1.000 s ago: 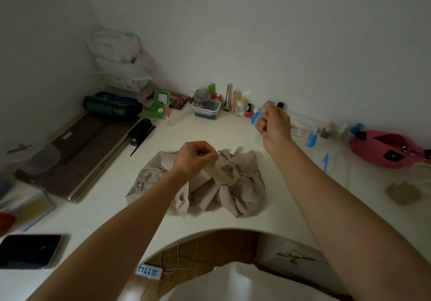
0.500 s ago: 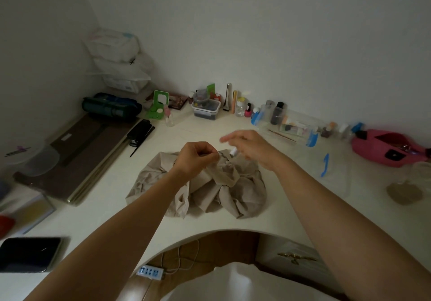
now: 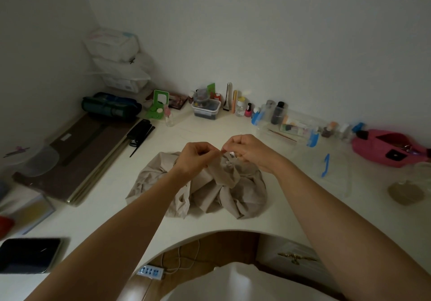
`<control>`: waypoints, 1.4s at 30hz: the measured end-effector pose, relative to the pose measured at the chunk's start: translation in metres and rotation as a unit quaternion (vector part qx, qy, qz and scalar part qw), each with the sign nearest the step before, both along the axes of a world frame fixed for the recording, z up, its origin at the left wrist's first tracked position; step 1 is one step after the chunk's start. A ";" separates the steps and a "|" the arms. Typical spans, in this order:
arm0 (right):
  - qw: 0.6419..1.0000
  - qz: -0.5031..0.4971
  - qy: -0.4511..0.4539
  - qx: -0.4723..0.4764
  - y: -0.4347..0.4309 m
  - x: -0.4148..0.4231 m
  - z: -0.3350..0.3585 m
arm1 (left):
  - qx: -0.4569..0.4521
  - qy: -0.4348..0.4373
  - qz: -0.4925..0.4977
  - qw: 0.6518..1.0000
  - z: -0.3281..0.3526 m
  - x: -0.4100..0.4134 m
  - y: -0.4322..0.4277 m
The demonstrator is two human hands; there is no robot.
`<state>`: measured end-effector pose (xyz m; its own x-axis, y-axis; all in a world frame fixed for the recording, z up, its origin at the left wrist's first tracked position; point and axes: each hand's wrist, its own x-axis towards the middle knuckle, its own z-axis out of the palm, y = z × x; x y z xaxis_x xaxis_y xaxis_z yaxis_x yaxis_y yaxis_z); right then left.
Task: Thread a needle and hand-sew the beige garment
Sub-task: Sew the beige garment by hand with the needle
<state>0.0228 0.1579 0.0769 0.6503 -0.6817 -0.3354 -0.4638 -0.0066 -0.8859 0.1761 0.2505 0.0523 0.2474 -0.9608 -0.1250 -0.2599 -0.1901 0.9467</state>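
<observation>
**Finding.** The beige garment (image 3: pixel 210 193) lies crumpled on the desk (image 3: pixel 105 212), at 12 o'clock from the cut-out. The left hand (image 3: pixel 194 158) pinches a raised fold. At its 3 o'clock, the right hand (image 3: pixel 247 151) pinches the needle (image 3: pixel 241 135).

**Judgement.** Keep the fold taut, enter beside the pinch and draw slowly.

**Count.** Two hands, one garment, one needle. Thread not discernible.
</observation>
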 end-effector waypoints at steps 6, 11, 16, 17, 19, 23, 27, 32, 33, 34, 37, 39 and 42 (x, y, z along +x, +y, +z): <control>1.000 -0.010 -0.006 -0.013 0.000 0.002 0.002 | -0.012 0.015 0.032 0.999 -0.001 -0.006 -0.003; 0.999 -0.017 -0.026 -0.016 0.000 0.001 0.002 | -0.004 0.028 0.043 0.999 0.002 -0.007 -0.004; 0.995 -0.054 -0.073 -0.030 0.005 0.004 0.003 | 0.007 0.035 0.049 0.998 0.005 -0.010 -0.006; 0.994 -0.061 -0.081 -0.034 0.006 0.004 0.003 | 0.011 0.036 0.056 0.998 0.006 -0.011 -0.006; 0.993 -0.067 -0.092 -0.036 0.006 0.004 0.000 | 0.016 0.039 0.067 0.997 0.007 -0.012 -0.006; 0.992 -0.072 -0.097 -0.037 0.008 0.004 -0.004 | 0.014 0.028 0.063 0.998 0.005 -0.015 -0.008; 0.992 -0.092 -0.089 -0.021 0.007 0.001 -0.007 | 0.024 0.035 0.049 0.998 0.001 -0.016 -0.008; 0.997 -0.081 -0.008 0.010 -0.004 -0.006 -0.008 | 0.057 0.033 0.035 0.997 -0.003 -0.021 -0.011; 0.996 -0.085 -0.002 0.012 -0.007 -0.007 -0.008 | 0.059 0.037 0.034 0.997 -0.003 -0.023 -0.012; 0.996 -0.094 -0.001 0.012 -0.011 -0.009 -0.009 | 0.063 0.047 0.031 0.996 -0.004 -0.025 -0.014; 0.992 -0.122 -0.020 0.025 -0.022 -0.014 -0.013 | 0.084 0.090 0.033 0.992 -0.006 -0.034 -0.018; 0.988 -0.148 -0.037 0.036 -0.031 -0.022 -0.022 | 0.105 0.125 0.038 0.986 -0.010 -0.040 -0.023; 0.984 -0.168 -0.040 0.048 -0.041 -0.036 -0.039 | 0.121 0.176 0.048 0.976 -0.019 -0.053 -0.029</control>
<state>-0.0130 0.1166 0.0381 0.4203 -0.8304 -0.3658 -0.3549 0.2205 -0.9085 0.1234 0.2218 0.0331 0.2363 -0.8672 -0.4383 0.1038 -0.4260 0.8988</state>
